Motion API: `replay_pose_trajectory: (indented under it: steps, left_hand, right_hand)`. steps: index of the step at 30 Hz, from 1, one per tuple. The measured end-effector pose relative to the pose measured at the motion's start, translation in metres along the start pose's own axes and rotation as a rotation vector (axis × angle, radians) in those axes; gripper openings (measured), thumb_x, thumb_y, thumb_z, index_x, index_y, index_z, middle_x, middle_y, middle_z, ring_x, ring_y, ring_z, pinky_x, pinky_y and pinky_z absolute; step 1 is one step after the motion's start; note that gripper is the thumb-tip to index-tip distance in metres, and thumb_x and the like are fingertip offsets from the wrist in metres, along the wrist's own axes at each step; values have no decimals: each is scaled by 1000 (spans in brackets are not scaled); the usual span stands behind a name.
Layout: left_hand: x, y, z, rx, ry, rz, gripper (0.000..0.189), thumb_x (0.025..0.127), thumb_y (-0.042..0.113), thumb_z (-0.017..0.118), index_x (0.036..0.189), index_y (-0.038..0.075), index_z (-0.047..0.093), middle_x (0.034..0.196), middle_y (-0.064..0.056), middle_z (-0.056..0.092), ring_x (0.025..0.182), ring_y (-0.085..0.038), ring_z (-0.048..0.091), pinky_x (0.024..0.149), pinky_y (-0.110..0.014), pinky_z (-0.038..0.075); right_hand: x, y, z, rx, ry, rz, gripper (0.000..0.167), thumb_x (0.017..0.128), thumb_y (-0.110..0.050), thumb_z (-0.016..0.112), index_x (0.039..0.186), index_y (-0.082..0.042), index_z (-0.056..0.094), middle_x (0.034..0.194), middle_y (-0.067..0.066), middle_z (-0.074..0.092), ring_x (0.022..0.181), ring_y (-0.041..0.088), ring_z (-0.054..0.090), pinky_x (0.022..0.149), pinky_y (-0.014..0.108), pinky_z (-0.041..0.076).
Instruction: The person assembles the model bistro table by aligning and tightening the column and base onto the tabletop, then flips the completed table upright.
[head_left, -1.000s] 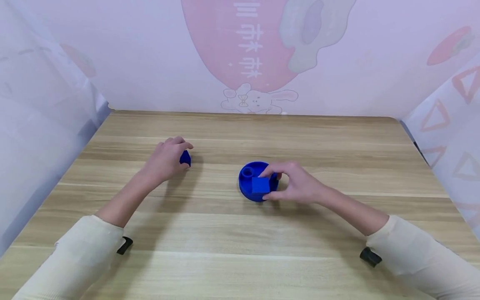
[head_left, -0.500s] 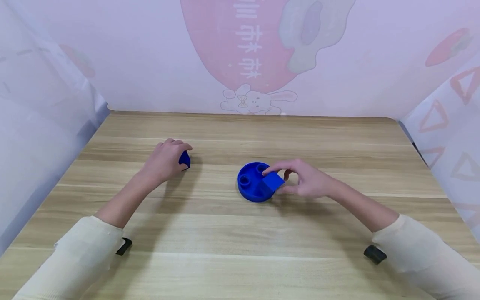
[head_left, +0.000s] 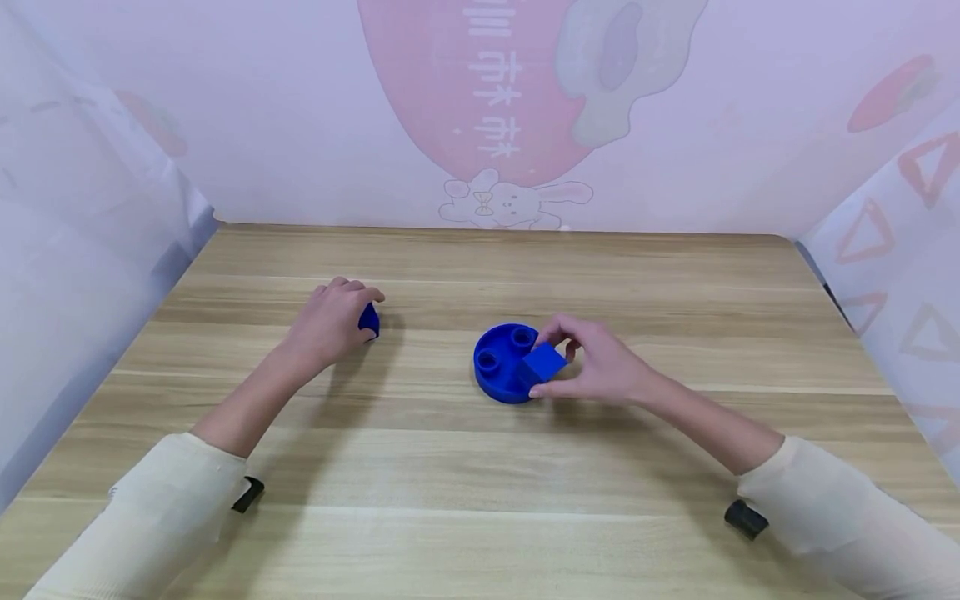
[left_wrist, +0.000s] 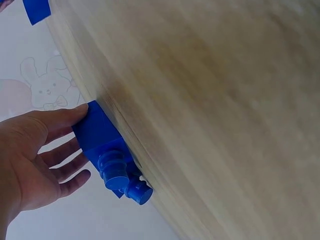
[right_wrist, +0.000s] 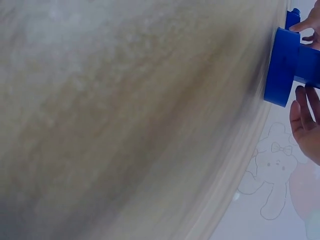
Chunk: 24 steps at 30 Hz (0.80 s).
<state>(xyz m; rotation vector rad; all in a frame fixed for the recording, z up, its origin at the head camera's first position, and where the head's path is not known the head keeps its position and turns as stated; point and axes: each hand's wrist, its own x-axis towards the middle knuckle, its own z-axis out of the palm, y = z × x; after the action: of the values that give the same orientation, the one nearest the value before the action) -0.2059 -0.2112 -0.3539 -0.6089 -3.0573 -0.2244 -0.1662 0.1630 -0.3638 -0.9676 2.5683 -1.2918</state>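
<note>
In the head view, a round blue base (head_left: 489, 385) with a raised rim and two round sockets showing lies mid-table. A square-topped blue block (head_left: 543, 362) stands at its right side, set at an angle. My right hand (head_left: 600, 362) has its thumb and fingers curled round this block, the thumb tip right at the base's rim. Farther left, my left hand (head_left: 327, 321) grips another blue block (head_left: 369, 321) between thumb and fingers. In the left wrist view, that pegged block (left_wrist: 97, 127) shows two round pegs sticking out of one end, close to the tabletop.
The wood-grain table (head_left: 420, 500) reaches back to a pale printed wall sheet (head_left: 300, 125). White sheets hang along the left and right sides. Dark straps (head_left: 746, 519) show at both cream sleeves (head_left: 832, 500).
The square-topped block turned on the base, and the base shifted slightly, bringing both sockets into view. My right hand then moved its thumb and fingers round the block. The left hand stays put.
</note>
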Motion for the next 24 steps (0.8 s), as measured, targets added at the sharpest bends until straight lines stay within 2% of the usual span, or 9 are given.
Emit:
replay_pose_trajectory:
  steps: [9, 14, 20, 24]
  left_hand:
    - [0, 3, -3, -11, 19, 17, 45, 85, 1, 82, 127, -7, 65, 121, -30, 68, 115, -51, 60, 100, -64, 46]
    - [0, 4, -7, -18, 24, 33, 48, 84, 1, 84, 127, -8, 64, 118, -30, 68, 112, -50, 64, 97, -60, 51]
    - [-1, 8, -11, -75, 14, -5, 50, 88, 4, 82, 132, -7, 62, 121, -29, 65, 110, -45, 66, 91, -57, 55]
    - [-3, 11, -14, -102, 12, -19, 50, 89, 6, 81, 134, -6, 61, 124, -29, 64, 111, -45, 65, 92, -58, 55]
  right_hand:
    - [-1, 3, -1, 48, 26, 7, 44, 74, -12, 94, 110, -4, 71, 107, 4, 74, 103, 22, 66, 83, 45, 55]
    - [-1, 7, -5, 70, 17, -6, 43, 77, -9, 91, 115, -2, 73, 111, 6, 75, 103, 22, 66, 83, 45, 55]
    - [0, 11, -9, 61, 9, 2, 44, 82, -7, 85, 122, 2, 72, 114, 11, 74, 97, 24, 62, 81, 43, 56]
    - [0, 11, -9, 55, 25, 22, 46, 80, -9, 88, 122, 1, 71, 110, 10, 74, 94, 23, 61, 79, 42, 55]
